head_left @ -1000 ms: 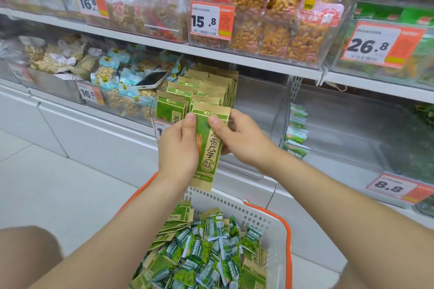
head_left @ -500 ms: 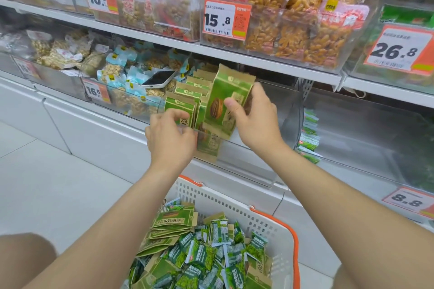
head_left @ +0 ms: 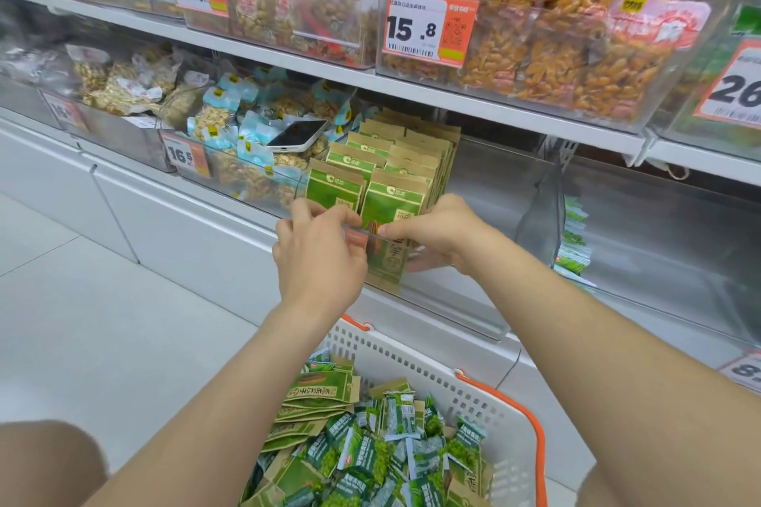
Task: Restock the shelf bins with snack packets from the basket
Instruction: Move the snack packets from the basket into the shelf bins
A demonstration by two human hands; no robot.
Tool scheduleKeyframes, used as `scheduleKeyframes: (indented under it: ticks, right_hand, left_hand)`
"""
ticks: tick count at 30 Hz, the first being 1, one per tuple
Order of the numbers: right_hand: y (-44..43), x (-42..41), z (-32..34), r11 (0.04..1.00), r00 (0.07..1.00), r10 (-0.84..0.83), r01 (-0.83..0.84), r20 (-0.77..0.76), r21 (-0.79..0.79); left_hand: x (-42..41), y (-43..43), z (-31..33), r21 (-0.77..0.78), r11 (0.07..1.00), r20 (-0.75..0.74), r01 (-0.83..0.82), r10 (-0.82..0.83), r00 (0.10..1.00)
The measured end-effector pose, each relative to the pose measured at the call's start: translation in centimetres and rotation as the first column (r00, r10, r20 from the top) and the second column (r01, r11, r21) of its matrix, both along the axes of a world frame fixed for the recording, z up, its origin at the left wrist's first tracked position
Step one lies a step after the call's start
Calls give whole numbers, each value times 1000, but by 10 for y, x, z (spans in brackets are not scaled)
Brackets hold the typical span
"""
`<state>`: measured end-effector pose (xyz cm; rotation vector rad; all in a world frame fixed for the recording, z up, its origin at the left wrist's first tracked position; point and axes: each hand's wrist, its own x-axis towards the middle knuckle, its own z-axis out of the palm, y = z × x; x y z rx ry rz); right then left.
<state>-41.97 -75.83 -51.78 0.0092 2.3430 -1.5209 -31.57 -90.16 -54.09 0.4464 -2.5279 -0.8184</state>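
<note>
You are mid-placement at the lower shelf. Your right hand pinches a green-and-brown packet, thumb on its face and fingers tucked behind it inside the clear bin. The packet stands upright at the front right of the bin, its lower half showing through the front wall. Your left hand is curled at the bin's rim against the front-left packet; whether it pinches that packet or only steadies it cannot be told.

Behind them the row of packets stands in close files. The right half of the bin shows no packets. The basket below your forearms holds a heap of loose packets, so the restocking looks far from done. A phone lies on the blue-topped snacks in the next bin to the left.

The step in hand appears to be seating this packet flush with its neighbours. Next, by the look of it, let go once it stands on its own, then reach down into the basket for another of the same kind. Take care that pulling your fingers out does not tip the front file forward.
</note>
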Motion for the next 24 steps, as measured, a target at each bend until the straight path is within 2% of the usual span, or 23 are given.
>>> scheduleKeyframes:
  ticks: [2,9,12,16,18,22,24]
  right_hand:
    - [-4,4,4,1000,999,-17,18,-37,19]
    - [-17,8,-1,969,940,-130,189,-316,162]
    - [-19,10,-2,947,899,-100,217,-425,237]
    - [-16,12,-1,943,944,-64,164,-323,290]
    - [-15,13,0,946,952,-83,168,-294,278]
    - [-17,13,3,959,965,-7,82,-263,273]
    - [-19,10,2,966,966,-56,116,-252,229]
  left_hand:
    - [-1,0,-1,7,1000,-12,7,-6,1000]
    - [-5,1,-2,-32,999,-9,-14,13,1000]
    - [-5,2,-2,-42,999,-2,-16,16,1000]
    - [-3,2,-4,-55,998,12,5,-4,1000]
    - [-2,2,-5,-64,998,18,10,-9,1000]
    - [0,4,-6,-78,997,13,15,-15,1000]
    - [-1,4,-6,-90,996,13,16,-15,1000]
